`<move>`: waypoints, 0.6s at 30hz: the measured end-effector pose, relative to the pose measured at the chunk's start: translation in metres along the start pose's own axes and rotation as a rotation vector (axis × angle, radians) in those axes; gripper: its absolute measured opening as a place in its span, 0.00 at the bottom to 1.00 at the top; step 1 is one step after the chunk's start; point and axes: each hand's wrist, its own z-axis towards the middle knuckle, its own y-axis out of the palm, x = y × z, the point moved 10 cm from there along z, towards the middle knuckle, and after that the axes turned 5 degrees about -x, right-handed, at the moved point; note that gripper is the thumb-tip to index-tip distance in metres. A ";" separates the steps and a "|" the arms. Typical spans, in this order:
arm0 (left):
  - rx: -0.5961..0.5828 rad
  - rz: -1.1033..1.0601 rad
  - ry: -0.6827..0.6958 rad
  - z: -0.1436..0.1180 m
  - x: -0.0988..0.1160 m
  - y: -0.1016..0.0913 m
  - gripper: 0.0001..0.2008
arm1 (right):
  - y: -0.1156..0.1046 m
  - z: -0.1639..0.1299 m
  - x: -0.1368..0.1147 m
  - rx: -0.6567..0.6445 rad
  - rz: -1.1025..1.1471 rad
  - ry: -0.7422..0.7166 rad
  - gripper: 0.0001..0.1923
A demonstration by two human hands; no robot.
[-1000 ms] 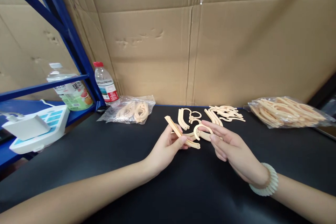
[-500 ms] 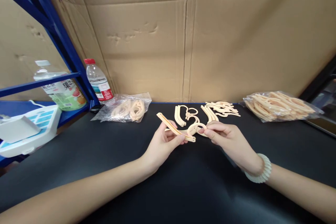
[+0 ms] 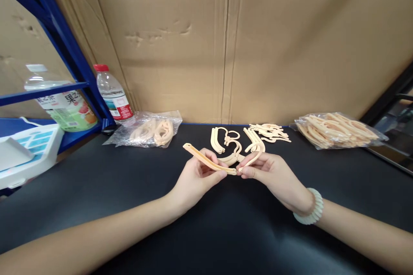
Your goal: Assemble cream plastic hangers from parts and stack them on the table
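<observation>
My left hand [image 3: 198, 178] is closed on a cream plastic hanger arm [image 3: 206, 160], a long curved piece whose far end points up and left. My right hand [image 3: 272, 174] pinches a cream hanger hook [image 3: 260, 149] near its lower end, with the curve standing up above the fingers. The hook's lower end is close to the near end of the arm; whether they touch I cannot tell. Just behind my hands lies a hanger with its hook joined to its arms [image 3: 230, 160]. Further back are loose hanger arms [image 3: 217, 141] and more arms [image 3: 253, 137].
Several loose cream pieces [image 3: 271, 131] lie at the back. Clear bags of hanger parts sit left [image 3: 163, 132] and right [image 3: 335, 131]. A red-capped bottle [image 3: 114, 96], a larger bottle [image 3: 75, 111] and a white-and-blue case [image 3: 35, 148] stand left by a blue frame [image 3: 61, 34]. Cardboard [image 3: 167, 56] walls the back.
My right hand has turned the hook so its curve now stands upright, with its end brought down toward the arm. The left hand still holds the arm. The view has shifted slightly.
</observation>
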 end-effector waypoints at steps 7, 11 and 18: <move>-0.054 0.072 0.046 -0.002 0.006 0.007 0.10 | 0.010 -0.001 0.013 -0.066 0.100 0.151 0.10; -0.051 0.149 0.056 -0.004 0.006 0.007 0.08 | 0.016 -0.005 0.016 -0.126 0.153 0.214 0.12; -0.034 0.278 0.099 -0.005 0.012 0.006 0.07 | 0.020 -0.006 0.019 -0.159 0.164 0.243 0.14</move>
